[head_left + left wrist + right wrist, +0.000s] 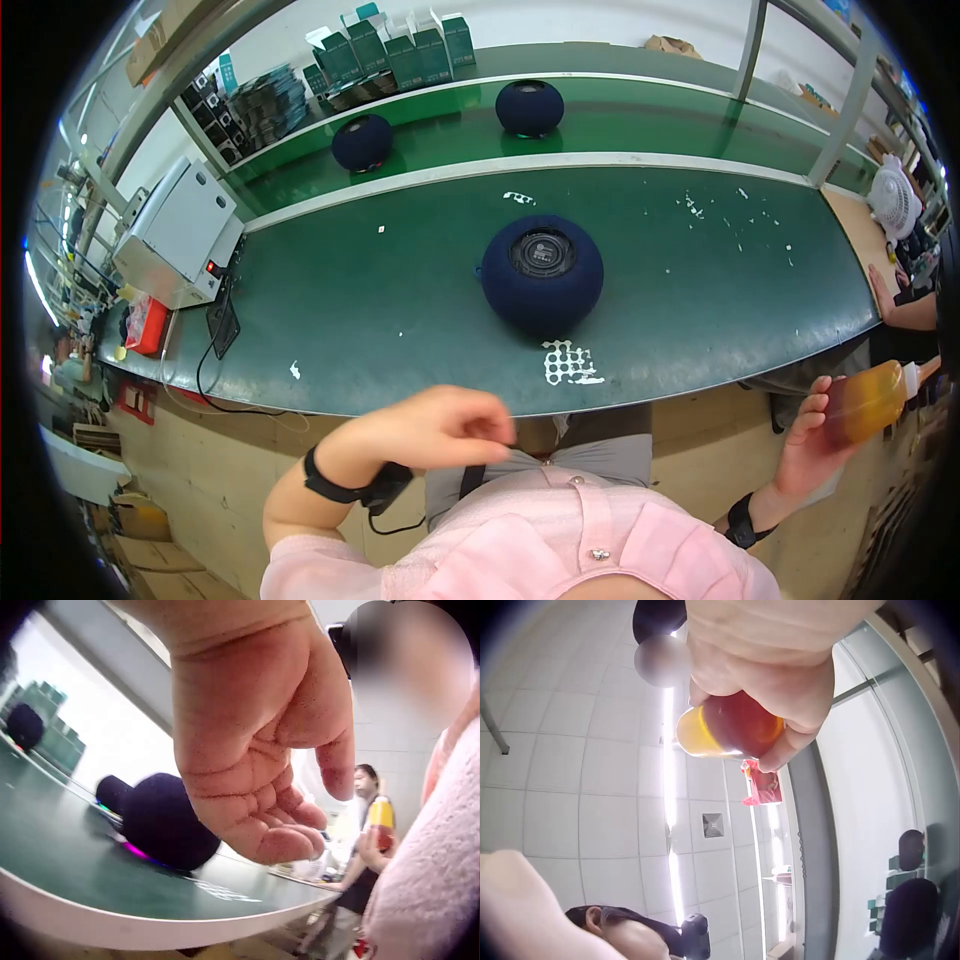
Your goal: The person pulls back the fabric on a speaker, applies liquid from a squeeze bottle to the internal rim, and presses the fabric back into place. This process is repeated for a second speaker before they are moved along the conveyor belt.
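Observation:
My right hand [800,455] is out at the far right, gripping a clear bottle [862,405] of amber-red liquid with a pale cap. In the right wrist view the fingers and thumb wrap around the bottle [739,727]. My left hand [445,425] hovers before the bench's front edge, its fingers loosely curled and holding nothing. The left wrist view shows that palm [240,735] bare. Nearest to it on the bench is a dark blue, round fabric speaker [545,295], its round black base panel facing up.
Two more dark blue speakers [362,143] [530,108] stand on the green strip behind the bench [350,300]. A grey-white machine [185,235] and a red bin [148,325] are at left. Green boxes [420,58] line the back. Another person's hand [900,312] rests at the right edge.

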`<action>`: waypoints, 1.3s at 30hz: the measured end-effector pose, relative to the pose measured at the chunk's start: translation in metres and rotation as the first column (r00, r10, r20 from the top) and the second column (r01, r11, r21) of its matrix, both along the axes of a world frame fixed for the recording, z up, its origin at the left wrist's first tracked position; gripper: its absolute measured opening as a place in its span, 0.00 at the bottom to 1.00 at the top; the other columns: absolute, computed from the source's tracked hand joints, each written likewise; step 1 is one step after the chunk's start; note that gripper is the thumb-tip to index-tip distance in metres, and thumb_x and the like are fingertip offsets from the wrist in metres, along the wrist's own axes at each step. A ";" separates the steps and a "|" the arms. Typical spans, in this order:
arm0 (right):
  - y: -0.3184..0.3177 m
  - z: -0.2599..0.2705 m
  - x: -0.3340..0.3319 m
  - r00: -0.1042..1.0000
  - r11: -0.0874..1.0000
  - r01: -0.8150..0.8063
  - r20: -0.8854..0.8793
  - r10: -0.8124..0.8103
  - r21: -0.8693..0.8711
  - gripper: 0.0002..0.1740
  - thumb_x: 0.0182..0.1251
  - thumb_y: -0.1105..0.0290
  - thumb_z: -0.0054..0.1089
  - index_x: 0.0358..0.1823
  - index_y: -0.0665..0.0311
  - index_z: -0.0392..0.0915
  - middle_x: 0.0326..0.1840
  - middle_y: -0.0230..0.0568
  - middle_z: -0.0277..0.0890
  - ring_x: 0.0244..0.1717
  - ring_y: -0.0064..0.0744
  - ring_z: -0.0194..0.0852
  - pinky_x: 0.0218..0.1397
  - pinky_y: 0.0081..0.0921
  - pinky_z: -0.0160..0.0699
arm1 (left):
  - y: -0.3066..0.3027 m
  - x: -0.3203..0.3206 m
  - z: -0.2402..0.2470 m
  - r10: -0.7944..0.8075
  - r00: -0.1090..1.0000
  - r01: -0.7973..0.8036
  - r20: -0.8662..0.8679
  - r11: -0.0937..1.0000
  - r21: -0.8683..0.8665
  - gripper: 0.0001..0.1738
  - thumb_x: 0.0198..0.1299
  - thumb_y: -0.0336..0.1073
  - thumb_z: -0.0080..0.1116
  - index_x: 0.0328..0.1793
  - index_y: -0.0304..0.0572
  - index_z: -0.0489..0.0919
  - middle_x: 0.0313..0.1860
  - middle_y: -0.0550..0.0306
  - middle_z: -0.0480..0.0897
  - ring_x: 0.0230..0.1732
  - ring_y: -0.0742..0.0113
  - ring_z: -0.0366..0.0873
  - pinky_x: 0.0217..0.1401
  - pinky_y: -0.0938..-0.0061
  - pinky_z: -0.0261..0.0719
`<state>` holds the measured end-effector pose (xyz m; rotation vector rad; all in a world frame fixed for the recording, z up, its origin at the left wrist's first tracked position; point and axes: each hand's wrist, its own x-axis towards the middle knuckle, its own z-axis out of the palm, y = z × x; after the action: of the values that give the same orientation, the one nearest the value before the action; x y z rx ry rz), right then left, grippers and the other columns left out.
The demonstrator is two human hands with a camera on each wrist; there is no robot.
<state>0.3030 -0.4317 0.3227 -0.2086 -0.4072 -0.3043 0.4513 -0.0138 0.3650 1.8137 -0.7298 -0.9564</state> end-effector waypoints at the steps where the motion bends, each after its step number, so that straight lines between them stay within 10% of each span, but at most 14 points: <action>1: 0.002 -0.002 0.004 0.999 1.000 -0.026 0.025 0.026 0.009 0.36 0.65 0.57 0.53 0.69 0.67 0.53 0.69 0.61 0.47 0.64 0.57 0.54 0.64 0.44 0.62 | 0.015 0.001 0.004 0.095 0.995 -0.094 -0.026 0.994 0.062 0.11 0.56 0.36 0.62 0.40 0.36 0.77 0.34 0.59 0.80 0.36 0.74 0.77 0.41 0.78 0.77; 8: 0.011 -0.008 0.023 0.999 0.998 -0.009 0.050 0.012 -0.065 0.36 0.65 0.54 0.53 0.69 0.65 0.54 0.71 0.62 0.46 0.67 0.59 0.52 0.67 0.46 0.59 | 0.061 0.034 -0.031 0.717 0.673 -0.737 -0.180 0.670 -0.086 0.18 0.59 0.31 0.57 0.54 0.38 0.69 0.46 0.51 0.77 0.43 0.65 0.77 0.48 0.71 0.79; 16: 0.011 -0.010 0.027 0.996 0.985 0.074 0.054 -0.067 -0.153 0.34 0.66 0.50 0.51 0.69 0.60 0.57 0.70 0.60 0.51 0.65 0.60 0.57 0.65 0.46 0.63 | -0.016 0.081 -0.038 0.476 0.704 -0.680 -0.528 0.665 -0.308 0.33 0.61 0.48 0.54 0.67 0.45 0.57 0.58 0.44 0.65 0.58 0.47 0.67 0.56 0.46 0.73; 26: 0.001 -0.033 0.023 0.959 0.957 0.234 -0.118 -0.256 -0.175 0.35 0.65 0.49 0.52 0.67 0.61 0.58 0.68 0.60 0.55 0.62 0.58 0.63 0.59 0.44 0.72 | -0.138 0.137 -0.044 0.434 0.612 -0.715 -0.661 0.662 -0.227 0.45 0.58 0.57 0.53 0.72 0.40 0.49 0.68 0.27 0.49 0.70 0.29 0.46 0.63 0.39 0.62; 35: -0.015 -0.040 0.035 0.860 0.902 0.375 -0.283 -0.424 -0.213 0.37 0.63 0.45 0.52 0.65 0.65 0.60 0.60 0.58 0.64 0.55 0.54 0.70 0.52 0.38 0.81 | -0.355 0.215 -0.066 0.177 0.723 -0.581 -0.668 0.678 -0.450 0.46 0.60 0.55 0.52 0.74 0.39 0.42 0.72 0.32 0.43 0.73 0.34 0.41 0.64 0.43 0.64; 37: -0.024 -0.039 0.038 0.833 0.904 0.378 -0.353 -0.426 -0.201 0.36 0.64 0.44 0.51 0.63 0.65 0.61 0.59 0.58 0.65 0.52 0.52 0.73 0.49 0.37 0.83 | -0.378 0.222 -0.059 0.319 0.656 -0.673 -0.684 0.658 -0.339 0.38 0.60 0.50 0.53 0.70 0.38 0.53 0.69 0.36 0.54 0.69 0.38 0.54 0.61 0.47 0.69; 39: -0.032 -0.040 0.040 0.813 0.897 0.395 -0.378 -0.442 -0.197 0.36 0.64 0.44 0.51 0.63 0.65 0.62 0.59 0.58 0.66 0.50 0.52 0.74 0.47 0.36 0.84 | -0.371 0.242 -0.057 0.426 0.888 -0.456 -0.171 0.862 -0.221 0.29 0.55 0.45 0.59 0.59 0.37 0.68 0.59 0.43 0.70 0.59 0.48 0.68 0.56 0.58 0.73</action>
<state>0.3433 -0.4635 0.2822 -0.4661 0.0557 -0.6617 0.6935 -0.3851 0.3085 1.5833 -0.3188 -0.6218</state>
